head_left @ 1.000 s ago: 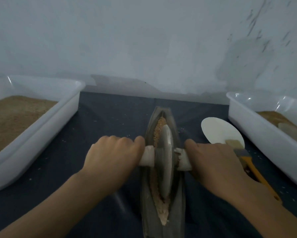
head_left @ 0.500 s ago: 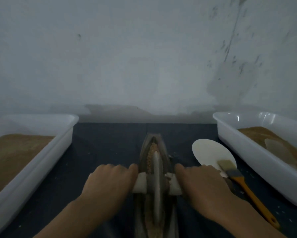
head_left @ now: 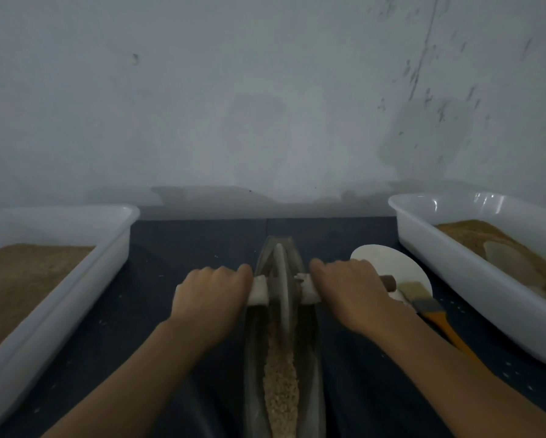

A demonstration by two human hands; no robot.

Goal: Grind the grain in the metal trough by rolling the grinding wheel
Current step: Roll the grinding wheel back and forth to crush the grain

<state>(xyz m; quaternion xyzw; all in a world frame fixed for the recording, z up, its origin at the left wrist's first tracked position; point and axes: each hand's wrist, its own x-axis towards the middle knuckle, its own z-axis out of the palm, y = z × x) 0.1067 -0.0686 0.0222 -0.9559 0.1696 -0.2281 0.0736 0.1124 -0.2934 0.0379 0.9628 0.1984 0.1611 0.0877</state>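
A long, boat-shaped metal trough (head_left: pixel 252 352) lies lengthwise on the dark mat in the middle of the view. Pale crushed grain (head_left: pixel 280 384) fills its near half. A thin metal grinding wheel (head_left: pixel 281 289) stands on edge in the far part of the trough, on a cross axle with pale wrapped handles. My left hand (head_left: pixel 213 298) grips the left handle, fingers curled over it. My right hand (head_left: pixel 349 292) grips the right handle, whose brown end sticks out past it.
A white plastic tub (head_left: pixel 75 298) of brown grain stands at the left and another (head_left: pixel 474 279) at the right. A white round scoop (head_left: pixel 392 267) and a brush with a yellow handle (head_left: pixel 445 330) lie between the trough and the right tub. A grey wall rises behind.
Both hands have pushed the wheel away from me, from the trough's middle to its far end. Grain behind the wheel is now uncovered. The camera has tilted up.
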